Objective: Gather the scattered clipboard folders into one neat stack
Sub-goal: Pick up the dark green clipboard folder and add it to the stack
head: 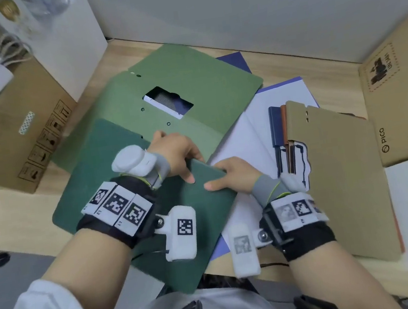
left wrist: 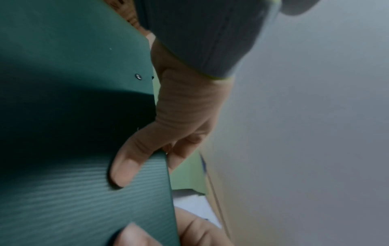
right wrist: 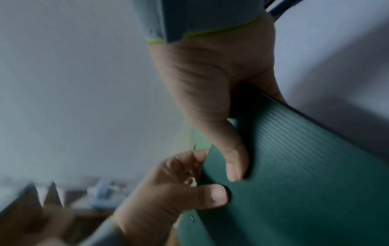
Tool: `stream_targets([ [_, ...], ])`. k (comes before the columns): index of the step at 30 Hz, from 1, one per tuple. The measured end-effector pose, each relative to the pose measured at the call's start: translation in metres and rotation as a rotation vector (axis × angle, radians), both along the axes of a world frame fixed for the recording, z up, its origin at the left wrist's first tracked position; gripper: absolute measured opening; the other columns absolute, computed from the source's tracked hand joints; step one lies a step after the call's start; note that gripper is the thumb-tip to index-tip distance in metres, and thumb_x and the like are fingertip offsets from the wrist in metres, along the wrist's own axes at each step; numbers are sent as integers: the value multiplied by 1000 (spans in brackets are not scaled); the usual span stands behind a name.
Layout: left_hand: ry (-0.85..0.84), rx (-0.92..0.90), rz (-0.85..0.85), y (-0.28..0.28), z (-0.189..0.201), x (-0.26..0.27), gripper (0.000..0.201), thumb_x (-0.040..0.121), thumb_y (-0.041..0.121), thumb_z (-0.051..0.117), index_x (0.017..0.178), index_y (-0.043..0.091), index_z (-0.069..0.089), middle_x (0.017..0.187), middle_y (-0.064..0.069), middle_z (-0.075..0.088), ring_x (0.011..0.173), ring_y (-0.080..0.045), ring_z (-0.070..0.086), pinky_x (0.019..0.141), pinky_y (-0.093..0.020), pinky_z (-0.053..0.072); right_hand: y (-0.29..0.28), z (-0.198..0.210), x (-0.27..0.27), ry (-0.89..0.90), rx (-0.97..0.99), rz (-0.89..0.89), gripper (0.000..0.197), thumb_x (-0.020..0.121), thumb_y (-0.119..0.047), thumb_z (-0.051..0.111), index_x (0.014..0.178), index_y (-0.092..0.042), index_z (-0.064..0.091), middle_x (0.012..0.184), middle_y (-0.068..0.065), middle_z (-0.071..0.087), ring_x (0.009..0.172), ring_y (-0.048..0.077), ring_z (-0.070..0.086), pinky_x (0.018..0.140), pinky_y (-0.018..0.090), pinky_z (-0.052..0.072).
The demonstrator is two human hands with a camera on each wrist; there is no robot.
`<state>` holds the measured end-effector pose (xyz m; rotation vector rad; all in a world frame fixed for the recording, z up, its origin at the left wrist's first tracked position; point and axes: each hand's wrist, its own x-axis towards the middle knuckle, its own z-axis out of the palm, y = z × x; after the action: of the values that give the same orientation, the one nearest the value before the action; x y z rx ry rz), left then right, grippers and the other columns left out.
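Cardboard box (head: 20, 143) at far left: handling pictograms printed, no words legible. Dark green folder (head: 138, 216) held at near desk edge, overlapping light green folder (head: 188, 91); far edge pinched by left hand (head: 175, 155) and right hand (head: 232, 174), thumbs on top. Step judged: one folder being gathered. Next move calls for squaring its edges onto chosen pile. Tan folder (head: 342, 174) apart at right. Carton (head: 405, 105) at far right marked "PICO".
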<state>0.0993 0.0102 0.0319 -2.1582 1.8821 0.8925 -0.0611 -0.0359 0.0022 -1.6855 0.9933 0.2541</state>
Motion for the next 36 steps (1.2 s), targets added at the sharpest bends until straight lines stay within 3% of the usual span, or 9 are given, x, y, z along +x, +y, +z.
stream_targets([
  [8,98,-671,267,-40,88,-36,42,77,49,64,117,37,62,142,5,39,135,-18,29,108,-37,13,-39,104,-55,-449,-162,-412,18,80,-4,65,74,-21,68,62,-9,71,57,5,64,61,20,54],
  [11,204,-868,437,-48,91,-58,77,78,48,62,146,32,28,161,-5,-3,147,-26,5,115,-46,8,-38,126,-73,-527,-350,-520,17,72,-16,65,76,-30,72,78,-1,72,73,13,64,75,30,53],
  [14,715,-862,625,-60,90,-82,114,72,44,71,150,26,-10,157,-11,-26,148,-27,-13,116,-47,3,-35,136,-91,-586,-494,-624,28,71,-15,63,83,-39,69,72,-21,71,74,2,62,78,26,52],
  [17,1463,-488,799,-74,89,-101,121,63,45,74,146,40,-13,162,-1,8,146,-25,19,100,-60,39,-30,140,-116,-564,-698,-636,34,74,-10,65,94,-38,67,82,-32,68,80,-8,61,82,18,49],
  [20,1771,-236,822,-84,85,-110,46,71,27,64,111,7,49,106,-16,57,102,-33,60,68,-49,59,-24,137,-127,-519,-711,-584,38,72,-11,69,96,-40,64,97,-20,67,87,-10,62,90,17,48],
  [24,1752,-111,871,-87,60,-129,9,81,-2,42,79,-3,51,67,-12,62,63,-23,65,53,-31,58,-16,126,-147,-368,-578,-437,43,66,-14,75,101,-36,65,123,-7,63,114,2,57,104,18,37],
  [26,1679,-11,863,-86,44,-144,26,85,-8,34,65,3,46,52,-7,58,48,-17,63,48,-27,56,-11,114,-157,-206,-557,-361,54,67,-7,76,113,-32,63,137,-5,53,124,4,46,107,13,29],
  [31,1351,102,728,-83,8,-177,26,83,-9,45,62,7,45,58,-10,46,38,-15,53,38,-20,42,4,70,-166,125,-396,-331,90,66,-16,77,140,-40,33,160,-5,9,148,20,1,118,49,13],
  [36,1185,254,705,-78,-19,-200,23,86,-10,46,71,7,52,49,-5,59,40,-14,61,37,-21,48,11,29,-172,199,-201,-413,95,70,-24,77,145,-40,21,161,-2,-8,147,28,-12,116,59,11],
])
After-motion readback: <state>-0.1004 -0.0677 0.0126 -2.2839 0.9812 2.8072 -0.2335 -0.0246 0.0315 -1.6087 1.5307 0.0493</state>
